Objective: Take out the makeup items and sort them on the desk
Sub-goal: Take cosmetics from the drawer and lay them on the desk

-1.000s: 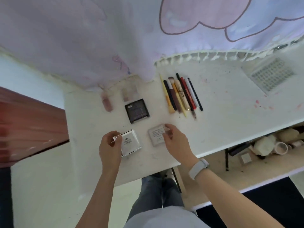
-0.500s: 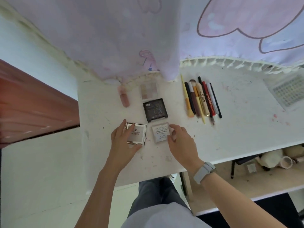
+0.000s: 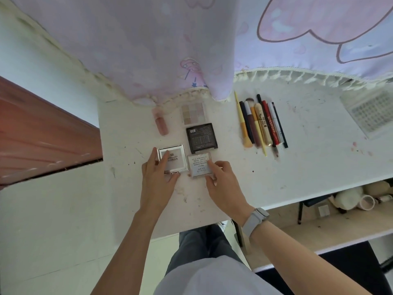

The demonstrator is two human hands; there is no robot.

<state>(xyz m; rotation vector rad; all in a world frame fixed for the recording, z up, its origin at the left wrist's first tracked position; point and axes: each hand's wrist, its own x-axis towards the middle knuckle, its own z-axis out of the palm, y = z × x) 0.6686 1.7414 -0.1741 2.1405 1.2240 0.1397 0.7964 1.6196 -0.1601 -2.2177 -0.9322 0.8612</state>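
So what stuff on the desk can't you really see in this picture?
- Small print on the black compact, head view: too small to read.
- Label on the pale compact: tiny, and the right hand covers its near corner.
- Silver compact: the left hand hides its near-left part.
- Eyeshadow palette: blurred, with the curtain hanging over its far edge.
- Pens and brushes: only one red label is nearly readable.

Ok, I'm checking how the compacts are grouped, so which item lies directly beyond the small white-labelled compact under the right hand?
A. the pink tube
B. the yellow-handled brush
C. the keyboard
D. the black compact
D: the black compact sits just past the white-labelled compact that the right hand touches, while the pink tube lies further left.
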